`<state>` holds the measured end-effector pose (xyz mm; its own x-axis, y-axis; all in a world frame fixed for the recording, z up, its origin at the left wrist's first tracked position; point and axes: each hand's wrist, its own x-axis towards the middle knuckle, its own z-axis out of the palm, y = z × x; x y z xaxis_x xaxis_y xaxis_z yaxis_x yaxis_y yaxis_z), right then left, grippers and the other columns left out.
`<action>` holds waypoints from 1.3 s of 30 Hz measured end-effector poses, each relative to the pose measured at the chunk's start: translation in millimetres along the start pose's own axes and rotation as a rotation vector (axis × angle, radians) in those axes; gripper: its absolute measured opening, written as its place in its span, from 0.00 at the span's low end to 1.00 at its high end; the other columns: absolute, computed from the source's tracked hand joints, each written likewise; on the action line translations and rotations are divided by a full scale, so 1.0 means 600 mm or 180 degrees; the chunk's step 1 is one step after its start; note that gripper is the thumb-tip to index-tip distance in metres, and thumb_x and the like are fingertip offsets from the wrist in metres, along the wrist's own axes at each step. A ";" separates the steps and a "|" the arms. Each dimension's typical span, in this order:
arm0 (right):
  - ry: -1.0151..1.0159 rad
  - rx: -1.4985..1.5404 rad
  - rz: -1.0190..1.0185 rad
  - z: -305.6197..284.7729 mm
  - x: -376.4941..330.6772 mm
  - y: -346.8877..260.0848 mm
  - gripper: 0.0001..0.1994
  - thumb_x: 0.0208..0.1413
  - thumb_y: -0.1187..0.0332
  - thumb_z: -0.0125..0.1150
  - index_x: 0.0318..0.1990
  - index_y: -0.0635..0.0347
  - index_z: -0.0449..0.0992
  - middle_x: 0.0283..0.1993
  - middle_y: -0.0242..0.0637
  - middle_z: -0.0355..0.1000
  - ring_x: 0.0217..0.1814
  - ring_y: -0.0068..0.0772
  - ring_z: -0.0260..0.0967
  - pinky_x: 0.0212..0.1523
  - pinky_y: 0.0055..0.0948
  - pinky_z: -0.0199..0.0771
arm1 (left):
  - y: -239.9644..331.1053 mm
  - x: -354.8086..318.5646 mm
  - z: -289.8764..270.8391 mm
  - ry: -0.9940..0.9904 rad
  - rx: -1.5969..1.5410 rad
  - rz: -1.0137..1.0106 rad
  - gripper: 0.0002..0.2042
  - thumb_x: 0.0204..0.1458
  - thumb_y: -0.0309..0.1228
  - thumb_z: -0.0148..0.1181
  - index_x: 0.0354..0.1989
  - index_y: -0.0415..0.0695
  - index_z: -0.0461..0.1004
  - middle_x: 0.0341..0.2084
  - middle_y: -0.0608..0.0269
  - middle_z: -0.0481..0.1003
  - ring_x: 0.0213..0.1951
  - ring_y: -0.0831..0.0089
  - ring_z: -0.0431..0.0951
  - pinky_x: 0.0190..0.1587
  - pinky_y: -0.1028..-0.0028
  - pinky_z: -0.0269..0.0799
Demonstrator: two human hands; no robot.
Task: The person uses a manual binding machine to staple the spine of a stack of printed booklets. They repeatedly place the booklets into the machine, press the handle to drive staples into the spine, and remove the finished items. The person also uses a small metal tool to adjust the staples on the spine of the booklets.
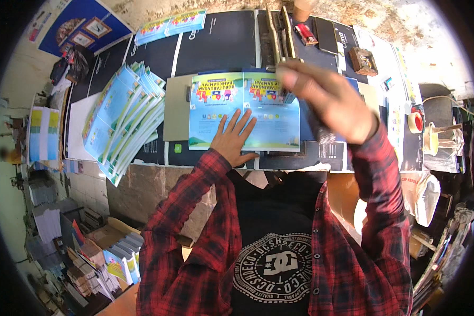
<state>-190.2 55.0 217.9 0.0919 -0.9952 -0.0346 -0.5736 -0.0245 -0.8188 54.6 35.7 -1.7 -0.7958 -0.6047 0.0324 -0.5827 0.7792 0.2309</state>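
Note:
My left hand (233, 138) lies flat on a printed blue-and-green cover sheet (210, 126), its fingers spread near the lower middle. The sheet carries two colourful panels side by side and rests over a grey-brown board (177, 113). Above the sheet's right part is my right hand (332, 97), smeared by motion, so its finger closure is unclear. It is at the near end of a worn long-armed tool (282, 37) with two narrow bars, perhaps a long-arm stapler. A dark metal part of this tool shows just below the fingers, over the sheet.
A fanned stack of similar printed sheets (124, 113) lies left, with more sheets (171, 26) at the far edge. Far right hold a red box (305, 34), a dark notebook (327, 36), a small wooden box (363, 61) and a tape roll (415, 122). Paper piles (47, 224) stand lower left.

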 end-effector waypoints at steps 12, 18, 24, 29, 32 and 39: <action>0.2284 0.0485 0.0969 -0.058 -0.231 0.296 0.16 0.62 0.62 0.61 0.47 0.67 0.78 0.41 0.38 0.78 0.44 0.25 0.74 0.48 0.27 0.72 | -0.078 -0.234 -0.325 0.0548 -0.1817 -0.0651 0.23 0.50 0.24 0.59 0.56 0.32 0.71 0.53 0.44 0.74 0.53 0.62 0.77 0.55 0.67 0.73; 0.3234 -0.0947 0.1860 -0.116 -0.369 0.437 0.18 0.54 0.60 0.69 0.44 0.67 0.79 0.38 0.41 0.79 0.38 0.26 0.76 0.41 0.28 0.74 | -0.355 -0.453 -0.448 0.3662 0.1637 -0.1654 0.12 0.62 0.30 0.57 0.42 0.32 0.81 0.40 0.58 0.82 0.41 0.76 0.82 0.47 0.74 0.79; 0.3253 -0.1622 0.2607 -0.218 -0.423 0.599 0.38 0.36 0.40 0.76 0.45 0.67 0.76 0.44 0.47 0.76 0.44 0.39 0.74 0.46 0.36 0.74 | -0.541 -0.414 -0.303 0.2298 0.1881 -0.1914 0.16 0.63 0.32 0.53 0.56 0.39 0.75 0.51 0.50 0.77 0.51 0.58 0.78 0.53 0.68 0.73; 0.2259 -0.1388 0.3638 -0.250 -0.399 0.609 0.54 0.25 0.29 0.75 0.52 0.69 0.70 0.50 0.52 0.72 0.52 0.42 0.72 0.53 0.37 0.73 | -0.414 -0.347 -0.182 0.1008 0.0134 -0.2149 0.21 0.57 0.33 0.61 0.57 0.37 0.73 0.55 0.45 0.74 0.59 0.54 0.72 0.63 0.64 0.61; 0.2126 -0.1468 0.3844 -0.249 -0.393 0.608 0.57 0.22 0.29 0.75 0.54 0.70 0.67 0.52 0.53 0.71 0.55 0.44 0.71 0.55 0.36 0.72 | -0.235 -0.288 -0.178 0.0932 -0.0761 -0.1853 0.20 0.56 0.30 0.59 0.56 0.34 0.72 0.54 0.45 0.74 0.57 0.55 0.73 0.63 0.63 0.61; 0.1826 -0.1222 0.3818 -0.266 -0.372 0.599 0.48 0.22 0.32 0.78 0.42 0.71 0.76 0.41 0.49 0.77 0.44 0.40 0.76 0.47 0.35 0.75 | 0.107 -0.150 -0.203 -0.0246 -0.2125 -0.0595 0.23 0.48 0.25 0.66 0.54 0.36 0.73 0.50 0.48 0.77 0.53 0.59 0.76 0.57 0.66 0.69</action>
<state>-546.6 253.1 22.9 -0.9028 -0.3233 -0.2835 -0.2576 0.9346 -0.2455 108.9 120.2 128.7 -0.7161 -0.6859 -0.1298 -0.5047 0.3802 0.7751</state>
